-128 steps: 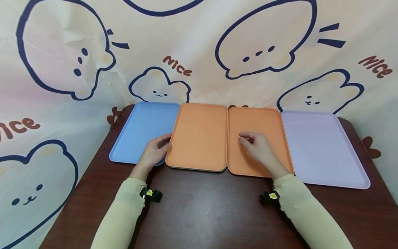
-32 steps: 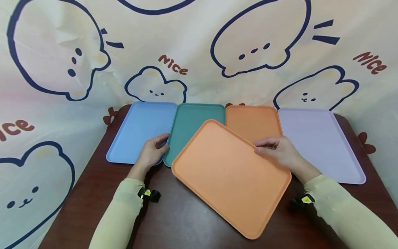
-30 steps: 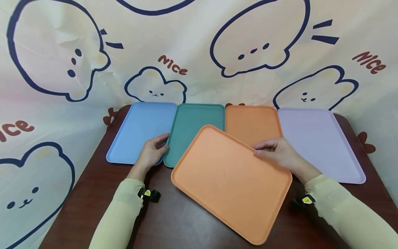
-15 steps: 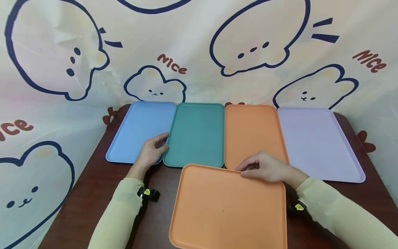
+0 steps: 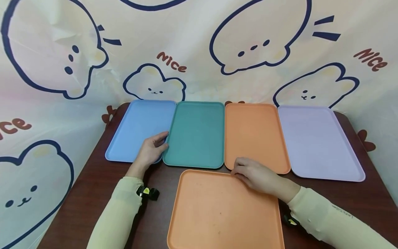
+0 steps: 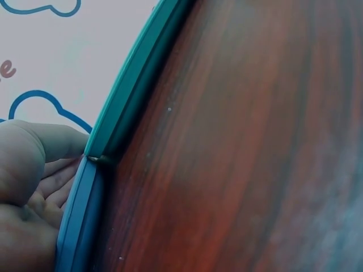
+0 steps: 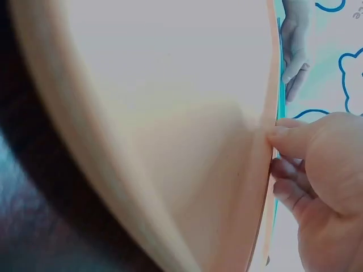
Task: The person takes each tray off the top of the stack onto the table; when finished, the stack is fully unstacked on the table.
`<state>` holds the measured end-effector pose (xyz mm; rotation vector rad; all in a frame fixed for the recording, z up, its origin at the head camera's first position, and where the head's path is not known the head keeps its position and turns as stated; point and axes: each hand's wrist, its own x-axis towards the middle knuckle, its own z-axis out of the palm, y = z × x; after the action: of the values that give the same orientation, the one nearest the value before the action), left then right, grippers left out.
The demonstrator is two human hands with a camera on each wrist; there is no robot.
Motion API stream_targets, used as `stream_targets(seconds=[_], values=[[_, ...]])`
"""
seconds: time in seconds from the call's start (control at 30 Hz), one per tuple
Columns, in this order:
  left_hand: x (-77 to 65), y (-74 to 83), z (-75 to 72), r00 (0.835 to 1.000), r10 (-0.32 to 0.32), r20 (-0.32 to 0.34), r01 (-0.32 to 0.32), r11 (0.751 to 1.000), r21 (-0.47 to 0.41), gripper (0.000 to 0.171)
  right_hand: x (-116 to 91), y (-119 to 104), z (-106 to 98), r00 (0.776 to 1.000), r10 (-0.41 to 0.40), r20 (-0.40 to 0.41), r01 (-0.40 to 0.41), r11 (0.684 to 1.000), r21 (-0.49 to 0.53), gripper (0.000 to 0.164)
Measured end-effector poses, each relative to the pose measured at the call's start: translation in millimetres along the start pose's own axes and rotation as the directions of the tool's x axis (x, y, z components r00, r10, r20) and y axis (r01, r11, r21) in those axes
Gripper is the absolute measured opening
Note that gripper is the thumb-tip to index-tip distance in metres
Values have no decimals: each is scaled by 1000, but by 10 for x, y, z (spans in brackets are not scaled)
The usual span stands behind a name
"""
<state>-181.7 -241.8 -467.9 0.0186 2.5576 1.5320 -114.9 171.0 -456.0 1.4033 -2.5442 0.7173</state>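
Observation:
Nearest the table's front lies an orange tray, crosswise, its near side cut off by the head view. My right hand pinches its far rim; in the right wrist view the thumb is on the rim and the fingers are behind it. The left hand rests over the blue tray, relaxed fingertips against the left edge of a green tray. Its thumb meets the rim where the blue and green trays join.
Along the back of the dark wooden table, another orange tray and a lilac tray continue the row right of the green one. Behind them hangs a cartoon-printed cloth.
The front orange tray has come off the green tray, which it covered earlier. My right hand has brought it toward the table's front and turned it crosswise. The left hand stays in place.

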Motion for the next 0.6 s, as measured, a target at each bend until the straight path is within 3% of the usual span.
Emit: stream_targets(seconds=[0.27, 0.6], values=[[-16, 14, -3, 1000, 5, 0, -5, 1000, 9, 56, 30, -72, 2, 988, 154, 23, -149, 977, -150, 9], [-17, 34, -11, 1000, -1, 5, 1, 1000, 23, 56, 86, -46, -40, 979, 189, 79, -176, 973, -147, 6]])
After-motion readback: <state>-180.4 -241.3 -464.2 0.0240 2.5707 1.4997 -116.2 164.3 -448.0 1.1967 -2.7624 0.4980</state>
